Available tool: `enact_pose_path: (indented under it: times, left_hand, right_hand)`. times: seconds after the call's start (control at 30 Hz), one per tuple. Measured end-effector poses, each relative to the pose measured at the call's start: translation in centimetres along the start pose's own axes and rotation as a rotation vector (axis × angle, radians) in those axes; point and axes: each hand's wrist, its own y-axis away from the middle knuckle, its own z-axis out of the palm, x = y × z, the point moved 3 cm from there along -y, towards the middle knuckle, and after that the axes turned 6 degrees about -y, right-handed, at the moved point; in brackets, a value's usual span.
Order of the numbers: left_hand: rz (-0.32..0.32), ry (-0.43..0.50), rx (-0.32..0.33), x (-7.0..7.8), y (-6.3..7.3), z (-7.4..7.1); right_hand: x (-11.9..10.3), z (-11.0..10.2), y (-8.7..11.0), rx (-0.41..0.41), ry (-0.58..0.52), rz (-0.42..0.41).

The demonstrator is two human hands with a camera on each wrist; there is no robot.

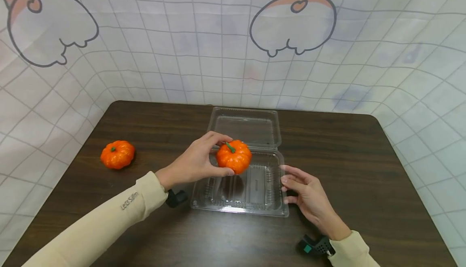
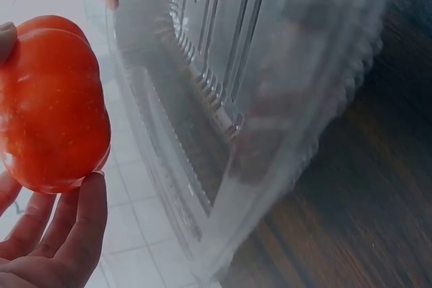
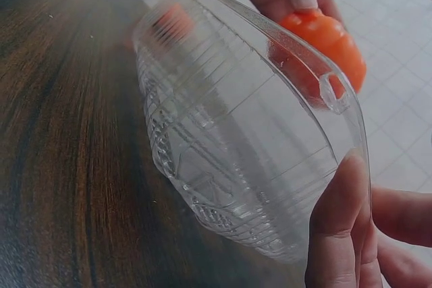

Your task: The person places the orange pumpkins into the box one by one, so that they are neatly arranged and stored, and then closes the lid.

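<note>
My left hand (image 1: 198, 159) grips a small orange pumpkin (image 1: 234, 157) with a green stem, thumb on the near side and fingers on the far side. The pumpkin hangs over the base of a clear plastic clamshell box (image 1: 256, 206), whose lid (image 1: 245, 127) lies folded back behind it. At the box's right edge, my right hand (image 1: 307, 192) pinches the rim. In the right wrist view the thumb (image 3: 341, 217) lies against the outer wall, with the other fingers across the rim. The left wrist view shows the fingertips under the pumpkin (image 2: 57, 106), beside the box's wall.
A second orange pumpkin (image 1: 117, 154) sits on the left side of the dark wooden table (image 1: 346, 153). White grid-patterned cloth (image 1: 204, 56) with cartoon drawings rises behind the table and along both sides.
</note>
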Motion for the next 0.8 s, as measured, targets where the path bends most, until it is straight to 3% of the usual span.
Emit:
enact_pose_path:
  times: [0.47, 0.8]
  left_hand:
    - [0.003, 0.012, -0.015, 0.1, -1.2, 1.1]
    - [-0.036, 0.064, -0.057, 0.3, -1.7, 1.9]
  right_hand:
    - [-0.1, -0.1, -0.4, 0.009, 0.007, 0.013]
    - [-0.4, -0.1, -0.3, 0.008, 0.005, 0.027]
